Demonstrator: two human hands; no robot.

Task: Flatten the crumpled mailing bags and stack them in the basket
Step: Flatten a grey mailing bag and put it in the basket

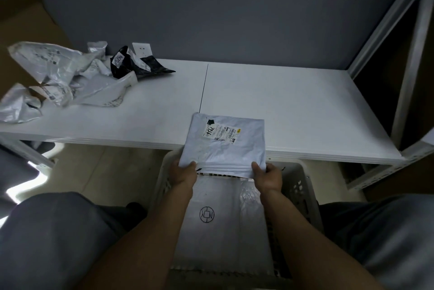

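A flattened white mailing bag (225, 146) with a shipping label overhangs the front edge of the white shelf board (293, 106). My left hand (184, 173) pinches its near left corner and my right hand (267, 177) pinches its near right corner, thumbs on top. Below them, between my knees, stands a white slotted basket (303, 193); a flat white bag with a round black logo (211, 219) lies inside it. A heap of crumpled white bags (58, 78) and a crumpled black bag (133, 64) lies at the board's far left.
A grey wall backs the shelf, with a white socket plate (141, 49) behind the heap. White metal rack uprights (408, 59) stand at the right. Brown cardboard (25, 22) leans at the far left. My grey-trousered legs flank the basket.
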